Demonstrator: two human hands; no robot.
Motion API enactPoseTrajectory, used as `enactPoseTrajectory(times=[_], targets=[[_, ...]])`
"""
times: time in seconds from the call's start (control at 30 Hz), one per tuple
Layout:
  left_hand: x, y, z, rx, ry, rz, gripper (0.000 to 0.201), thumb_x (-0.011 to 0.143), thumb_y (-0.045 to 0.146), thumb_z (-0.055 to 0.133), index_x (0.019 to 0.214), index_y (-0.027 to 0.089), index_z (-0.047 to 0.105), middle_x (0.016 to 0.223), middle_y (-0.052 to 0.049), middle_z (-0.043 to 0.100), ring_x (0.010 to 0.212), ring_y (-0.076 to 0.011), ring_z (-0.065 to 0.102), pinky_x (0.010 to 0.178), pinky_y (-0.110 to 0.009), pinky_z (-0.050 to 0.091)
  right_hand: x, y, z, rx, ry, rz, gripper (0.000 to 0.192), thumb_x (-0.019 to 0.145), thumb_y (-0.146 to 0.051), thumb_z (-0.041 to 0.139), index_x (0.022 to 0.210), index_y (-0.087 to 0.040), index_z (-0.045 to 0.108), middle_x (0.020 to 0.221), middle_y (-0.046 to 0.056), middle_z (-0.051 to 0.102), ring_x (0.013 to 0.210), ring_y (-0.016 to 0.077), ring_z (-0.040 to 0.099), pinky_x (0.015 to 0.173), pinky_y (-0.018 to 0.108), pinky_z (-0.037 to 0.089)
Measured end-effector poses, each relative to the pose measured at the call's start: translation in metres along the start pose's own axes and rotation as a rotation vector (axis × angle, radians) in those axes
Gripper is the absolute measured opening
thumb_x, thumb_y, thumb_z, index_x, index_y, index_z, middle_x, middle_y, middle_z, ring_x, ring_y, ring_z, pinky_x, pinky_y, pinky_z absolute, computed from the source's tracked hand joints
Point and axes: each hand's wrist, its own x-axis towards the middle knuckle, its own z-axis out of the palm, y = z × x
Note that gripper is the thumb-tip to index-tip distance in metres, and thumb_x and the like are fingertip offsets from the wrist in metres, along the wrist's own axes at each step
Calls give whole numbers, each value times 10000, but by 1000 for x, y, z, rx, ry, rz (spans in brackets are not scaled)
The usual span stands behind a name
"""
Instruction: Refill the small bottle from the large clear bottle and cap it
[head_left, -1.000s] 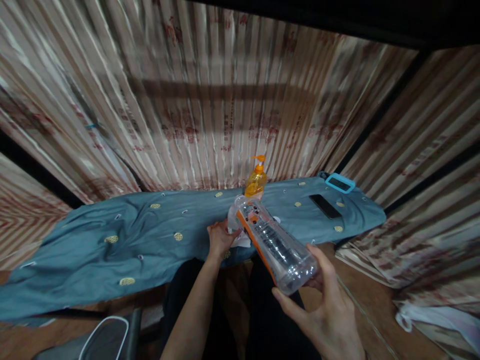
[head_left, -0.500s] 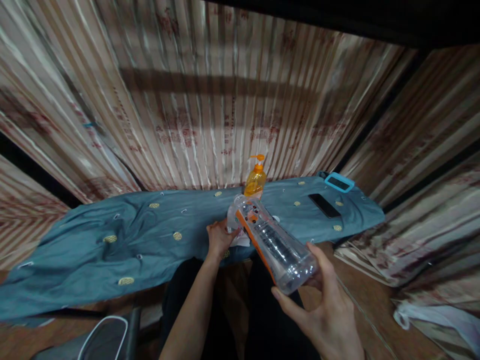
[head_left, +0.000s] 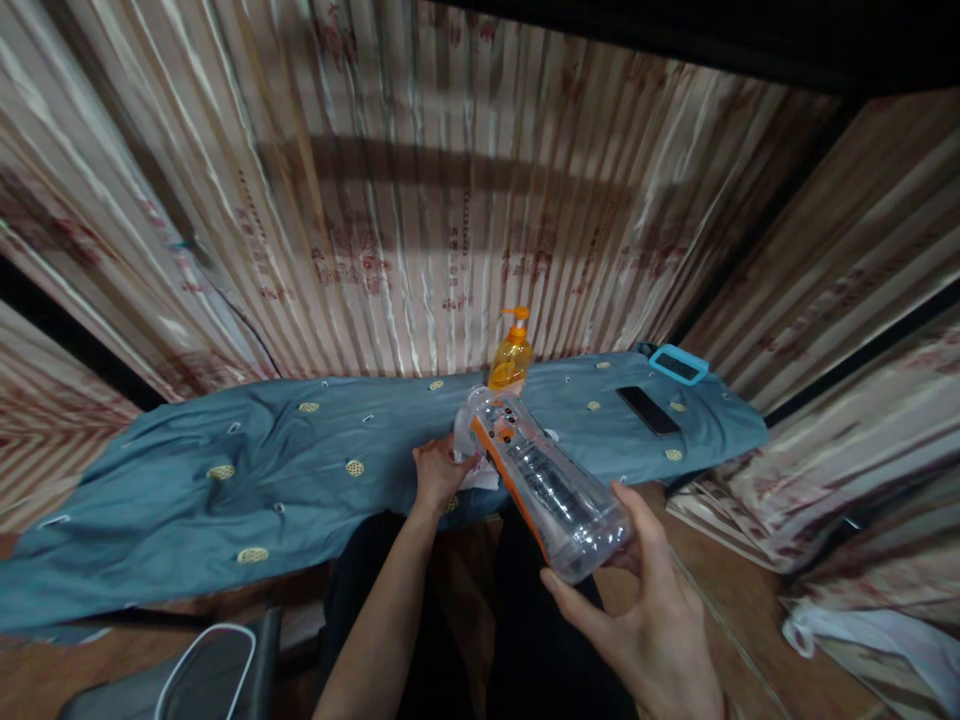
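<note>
Your right hand (head_left: 645,610) curls its fingers around the base of a clear bottle (head_left: 544,480) whose long axis runs toward eleven o'clock, where your left hand (head_left: 439,475) pinches the neck end.

A home is suggested: walls draped with curtains (head_left: 450,230), and a table spread with a cloth (head_left: 262,470).

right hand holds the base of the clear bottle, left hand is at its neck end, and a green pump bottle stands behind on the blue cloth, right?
Not quite: the head view shows the pump bottle is orange, not green. The rest holds: right hand at the clear bottle's base, left hand at its neck end, blue cloth beneath.
</note>
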Motion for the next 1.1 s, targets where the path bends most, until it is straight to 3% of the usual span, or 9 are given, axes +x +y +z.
enactPoseTrajectory(times=[1.1], targets=[[1, -3, 3, -30, 11, 5, 262, 797, 460, 616, 806, 202, 664, 679, -17, 644, 827, -233, 617, 779, -331, 324, -3, -2, 1, 10, 12, 7, 833, 747, -552, 659, 1402, -132, 360, 1156, 165, 678, 815, 238, 739, 687, 327, 628]])
